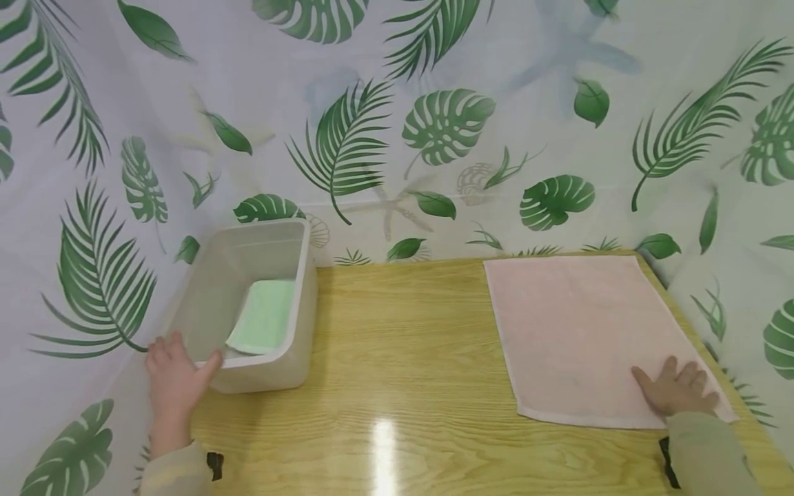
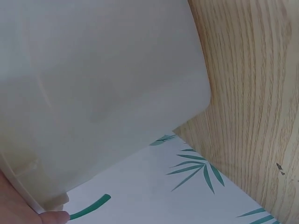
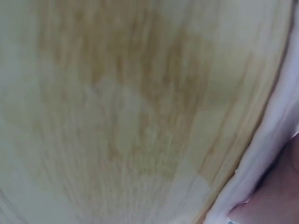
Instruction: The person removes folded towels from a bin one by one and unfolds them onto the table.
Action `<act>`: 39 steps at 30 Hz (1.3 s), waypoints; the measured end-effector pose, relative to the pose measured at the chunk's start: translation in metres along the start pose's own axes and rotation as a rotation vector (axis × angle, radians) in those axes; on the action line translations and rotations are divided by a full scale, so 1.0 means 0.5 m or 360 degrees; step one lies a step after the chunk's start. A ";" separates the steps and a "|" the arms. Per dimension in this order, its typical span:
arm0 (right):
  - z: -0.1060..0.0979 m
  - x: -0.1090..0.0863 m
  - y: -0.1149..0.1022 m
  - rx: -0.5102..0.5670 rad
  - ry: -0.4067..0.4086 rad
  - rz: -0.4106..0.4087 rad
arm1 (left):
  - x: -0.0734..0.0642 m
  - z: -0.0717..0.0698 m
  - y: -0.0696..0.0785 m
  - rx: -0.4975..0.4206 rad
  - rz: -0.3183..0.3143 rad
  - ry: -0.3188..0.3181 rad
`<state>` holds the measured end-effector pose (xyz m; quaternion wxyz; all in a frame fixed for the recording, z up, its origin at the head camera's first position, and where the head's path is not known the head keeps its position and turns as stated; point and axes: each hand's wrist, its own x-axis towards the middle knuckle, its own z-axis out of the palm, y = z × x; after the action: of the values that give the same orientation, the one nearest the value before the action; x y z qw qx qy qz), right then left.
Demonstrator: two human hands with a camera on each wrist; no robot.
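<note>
An off-white, smooth-walled rectangular plastic bin (image 1: 267, 375) with rounded corners stands at the left of the yellowish wood-grain worktop (image 1: 397, 331). Inside it lies 1 pale green, flat, roughly rectangular piece (image 1: 263, 317); whether it is folded cloth or something firmer is hard to make out. At the right, a pale pink, soft-looking rectangular cloth (image 1: 558, 331) with a lighter border is spread flat, well apart from the bin.

The left hand (image 1: 176, 379) touches the bin's near left corner, thumb at the near rim and fingers spread along the left side; whether its grip is clamped on the rim, I cannot tell. The right hand (image 1: 676, 389) rests palm down near the pink cloth's near right corner, fingers apart, grip closed on nothing.

Behind hangs a white sheet (image 1: 372, 55) printed with green leaves. Both sleeves are cut off by the lower edge of the head view. The left wrist view shows mostly bin wall, with only part of the hand at 1 corner; the right wrist view is blurred, showing a fold of pink cloth beside part of the hand.
</note>
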<state>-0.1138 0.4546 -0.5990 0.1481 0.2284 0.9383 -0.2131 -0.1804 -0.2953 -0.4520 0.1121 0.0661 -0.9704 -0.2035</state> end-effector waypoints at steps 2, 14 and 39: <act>-0.002 -0.002 0.000 0.0002 -0.0018 0.0004 | -0.002 0.002 0.005 0.0014 0.0010 -0.0012; -0.006 -0.005 -0.021 -0.0065 0.0159 -0.0095 | 0.008 -0.018 -0.015 0.0177 0.0069 -0.0057; 0.034 0.019 -0.129 -0.0152 0.0051 -0.0614 | 0.061 -0.023 -0.052 0.0029 0.0416 -0.0345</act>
<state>-0.1503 0.3982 -0.5960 0.1003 0.0406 0.9760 -0.1891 -0.2047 -0.3283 -0.4466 0.0316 -0.0820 -0.9789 -0.1844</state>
